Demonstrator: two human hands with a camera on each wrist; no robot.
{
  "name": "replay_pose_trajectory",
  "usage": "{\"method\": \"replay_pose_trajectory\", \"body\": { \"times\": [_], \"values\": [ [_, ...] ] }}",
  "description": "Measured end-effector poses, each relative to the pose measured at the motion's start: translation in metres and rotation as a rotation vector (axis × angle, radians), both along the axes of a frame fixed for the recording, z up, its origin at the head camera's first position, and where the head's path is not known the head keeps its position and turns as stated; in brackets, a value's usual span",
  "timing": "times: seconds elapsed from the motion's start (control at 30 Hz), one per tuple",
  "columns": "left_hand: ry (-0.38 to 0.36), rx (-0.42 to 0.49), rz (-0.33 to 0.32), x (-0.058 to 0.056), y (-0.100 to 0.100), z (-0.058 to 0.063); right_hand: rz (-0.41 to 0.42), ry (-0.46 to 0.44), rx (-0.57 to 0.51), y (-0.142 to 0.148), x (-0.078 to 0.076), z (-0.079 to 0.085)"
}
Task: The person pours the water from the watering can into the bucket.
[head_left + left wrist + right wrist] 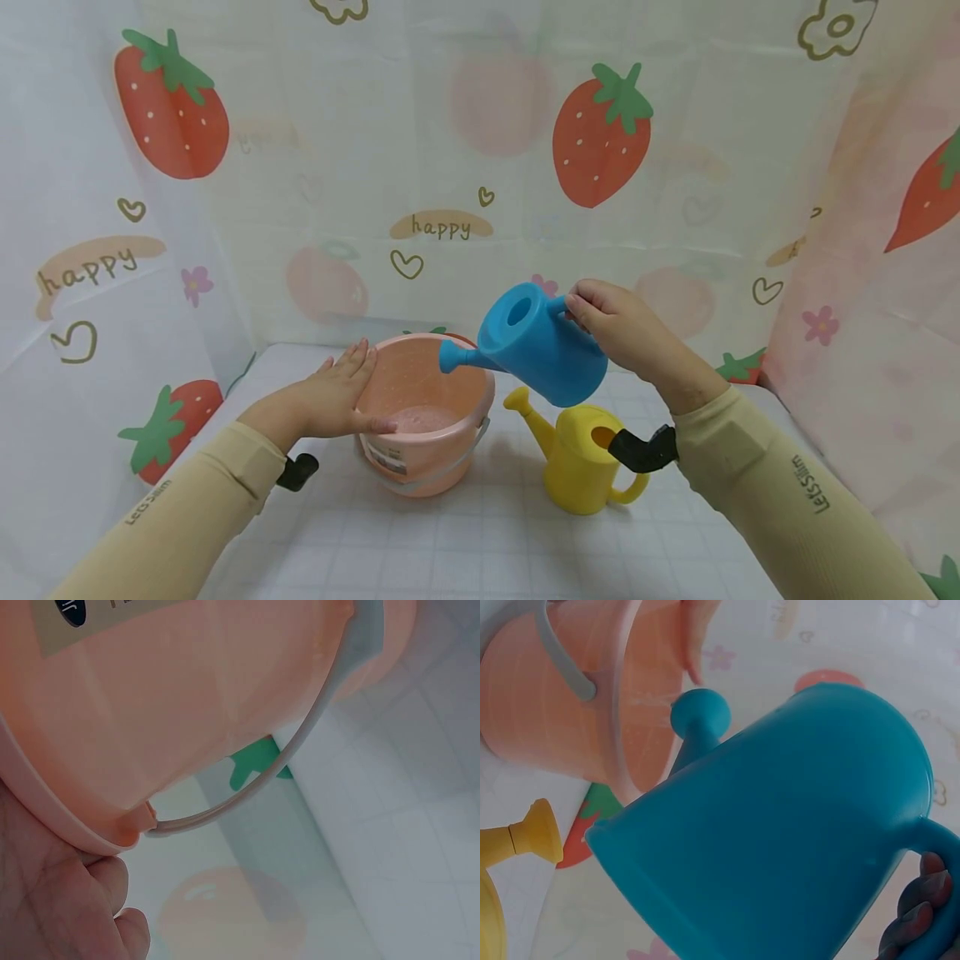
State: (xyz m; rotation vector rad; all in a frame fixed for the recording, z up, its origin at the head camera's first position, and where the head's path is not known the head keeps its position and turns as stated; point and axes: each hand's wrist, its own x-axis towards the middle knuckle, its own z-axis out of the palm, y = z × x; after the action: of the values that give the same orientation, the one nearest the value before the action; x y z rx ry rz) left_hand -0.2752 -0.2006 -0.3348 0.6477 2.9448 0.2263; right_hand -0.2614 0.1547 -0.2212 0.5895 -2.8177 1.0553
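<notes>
In the head view, my right hand (615,321) grips the handle of a blue watering can (558,367). The can is tilted, its spout head (452,357) over the pink bucket (442,479). Faint streaks of water leave the spout in the right wrist view, where curled fingers (915,911) wrap the blue handle. My left hand (333,396) rests on the bucket's left rim, fingers and thumb spread out straight. Seen from the left wrist, the palm (45,900) lies against the rim. The bucket's grey handle (300,739) hangs down its side.
A yellow watering can (581,475) stands upright on the white checked table (465,558), right of the bucket and below the blue can. Its spout points left. A strawberry-printed curtain (420,108) encloses the back and both sides.
</notes>
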Motion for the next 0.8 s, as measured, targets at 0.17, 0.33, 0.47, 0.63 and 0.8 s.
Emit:
{"method": "replay_pose_trajectory", "body": {
  "times": [0.17,0.33,0.47,0.63,0.8],
  "values": [
    [-0.003,-0.002,0.006,0.0007,0.0006,0.0000,0.001,-0.003,0.011,-0.0006,-0.0015,-0.0001],
    [-0.008,0.005,0.007,0.0020,0.0008,0.0010,0.007,0.000,0.015,-0.0004,-0.0014,0.0004],
    [-0.008,0.008,0.001,0.0031,0.0011,0.0022,0.014,0.003,0.018,0.0001,-0.0016,0.0020],
    [-0.002,0.006,-0.002,0.0035,0.0009,0.0027,0.014,-0.002,0.026,0.0003,-0.0020,0.0042],
    [-0.003,0.003,0.000,0.0036,0.0012,0.0032,0.011,-0.001,0.039,0.0000,-0.0011,0.0055]
  ]
}}
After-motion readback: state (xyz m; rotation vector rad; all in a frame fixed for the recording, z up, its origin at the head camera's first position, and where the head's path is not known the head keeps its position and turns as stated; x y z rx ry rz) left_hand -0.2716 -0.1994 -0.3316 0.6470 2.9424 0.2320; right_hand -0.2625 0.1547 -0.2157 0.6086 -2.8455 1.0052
